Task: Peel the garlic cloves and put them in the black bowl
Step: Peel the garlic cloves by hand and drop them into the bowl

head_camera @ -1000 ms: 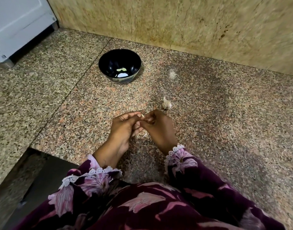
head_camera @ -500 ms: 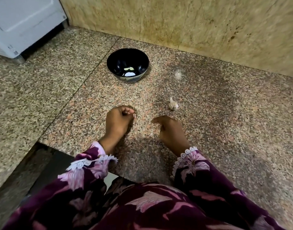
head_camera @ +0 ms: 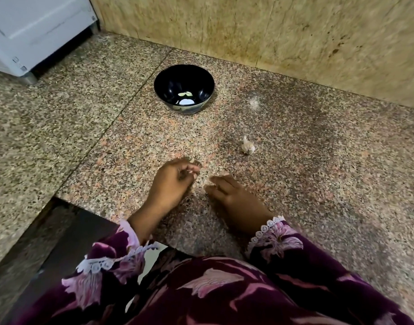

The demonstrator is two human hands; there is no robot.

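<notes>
- Nearest me, at six o'clock, my purple flowered sleeves (head_camera: 112,263) come over the edge of the speckled worktop (head_camera: 318,184), my two hands apart with a bare strip of stone between them.
- My left hand (head_camera: 172,184) is curled, its fingertips pinching a small pale thing; blur hides whether that is a peeled clove or skin.
- My right hand (head_camera: 234,198) lies low on the worktop, fingers loosely bent toward eleven o'clock, holding nothing I can make out.
- I judge one clove's peeling is about finished: next the left hand must carry its piece forward, if it is a clove.
- At one o'clock, near the right hand, lies an unpeeled garlic piece (head_camera: 247,145), likely next.
- Farther, at twelve o'clock, well apart from both hands, stands the black bowl (head_camera: 164,90) with a few peeled cloves (head_camera: 185,97) inside.
</notes>
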